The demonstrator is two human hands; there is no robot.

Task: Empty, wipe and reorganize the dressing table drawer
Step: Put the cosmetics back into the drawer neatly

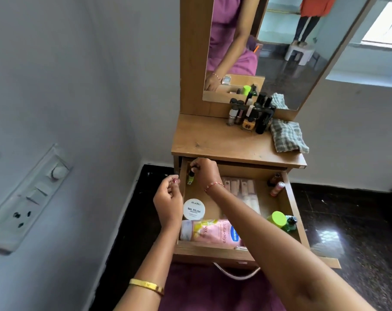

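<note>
1. Clearly the drawer (290, 212) is pulled fully out under the surface (215, 140), so every corner can be reached from above; it seems to be filling up again rather than emptying.
2. Along its front wall a pink tube (209, 231) lies flat, probably because it is too long to stand, with a round white tin (194, 209) just behind it.
3. On the surface a checked cloth (288, 136) is pushed to the right edge beside a cluster of bottles (251, 116), likely parked there while the drawer is sorted.
4. At the right wall sit a green-capped jar (277, 219) and small bottles (277, 187), tucked into the corners where they stay upright.
5. Reaching across, the right hand (205, 172) has its fingers clamped on the cap of a green polish bottle (191, 178), standing it in the back-left corner.
6. Beside the drawer's left wall, the left hand (168, 198) hovers with its fingers curled together on something small, which I cannot identify.
</note>
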